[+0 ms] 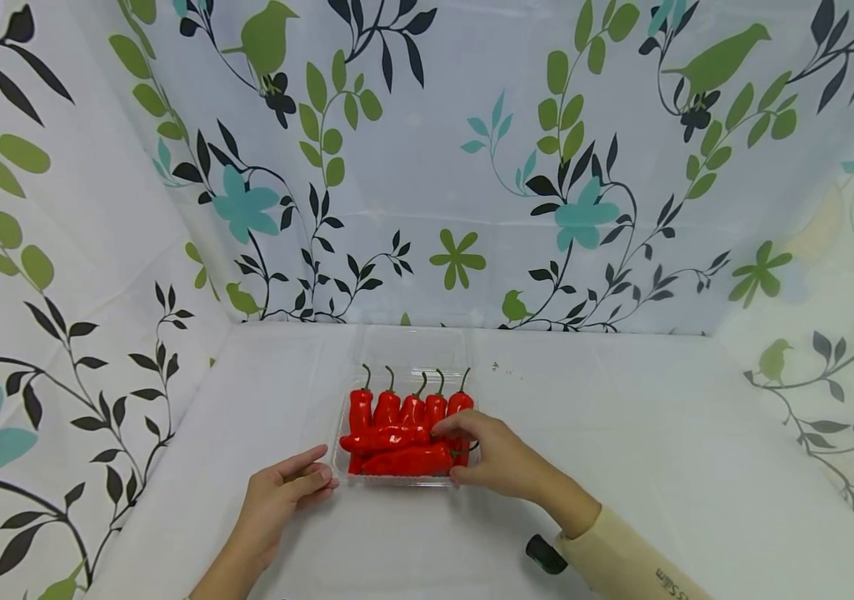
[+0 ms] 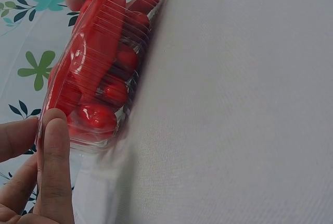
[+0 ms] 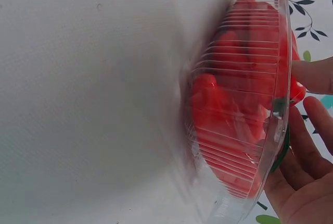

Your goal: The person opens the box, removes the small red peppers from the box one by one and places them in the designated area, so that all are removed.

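Note:
A clear plastic clamshell box (image 1: 412,482) lies on the table, its lid folded open at the back. Inside, several red peppers (image 1: 387,408) stand side by side with green stems away from me. Across their near ends lie two more, an upper pepper (image 1: 385,438) and a lower pepper (image 1: 406,461). My left hand (image 1: 277,496) pinches the box's left front corner, rim between thumb and fingers. At the right end, my right hand (image 1: 497,454) grips the lower crosswise pepper near its stem, forefinger against the upper one. Some right fingertips are hidden behind the peppers.
A small black object (image 1: 546,554) lies beside the right sleeve (image 1: 621,554). White cloth covers the table (image 1: 606,408). A patterned curtain (image 1: 412,167) with leaves, birds and flowers hangs behind and along both sides.

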A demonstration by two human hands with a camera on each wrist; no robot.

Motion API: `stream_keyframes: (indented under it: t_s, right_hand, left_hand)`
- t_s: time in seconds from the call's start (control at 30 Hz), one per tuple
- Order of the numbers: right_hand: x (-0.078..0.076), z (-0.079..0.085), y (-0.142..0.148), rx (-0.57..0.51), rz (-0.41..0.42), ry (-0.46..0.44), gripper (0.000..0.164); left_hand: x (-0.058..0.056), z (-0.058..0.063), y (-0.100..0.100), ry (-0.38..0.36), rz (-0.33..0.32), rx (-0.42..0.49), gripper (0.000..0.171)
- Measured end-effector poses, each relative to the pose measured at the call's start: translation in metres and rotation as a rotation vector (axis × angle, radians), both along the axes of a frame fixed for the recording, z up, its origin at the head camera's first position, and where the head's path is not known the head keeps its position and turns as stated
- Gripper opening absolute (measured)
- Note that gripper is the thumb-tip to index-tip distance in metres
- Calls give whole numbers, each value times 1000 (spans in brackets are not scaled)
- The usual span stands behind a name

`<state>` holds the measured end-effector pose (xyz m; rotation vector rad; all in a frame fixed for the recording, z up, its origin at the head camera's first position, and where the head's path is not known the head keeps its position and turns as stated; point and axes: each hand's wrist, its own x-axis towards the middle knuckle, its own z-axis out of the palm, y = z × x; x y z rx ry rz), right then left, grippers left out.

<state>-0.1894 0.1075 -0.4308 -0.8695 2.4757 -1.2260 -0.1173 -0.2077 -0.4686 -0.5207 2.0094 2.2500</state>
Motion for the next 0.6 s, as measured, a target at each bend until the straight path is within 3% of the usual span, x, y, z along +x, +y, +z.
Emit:
stream_keyframes:
  t_s: [0.6]
  right_hand:
    - [-1, 9, -9, 126, -8, -10, 41]
  left_hand:
    - [1, 0, 1, -14, 4, -2, 44]
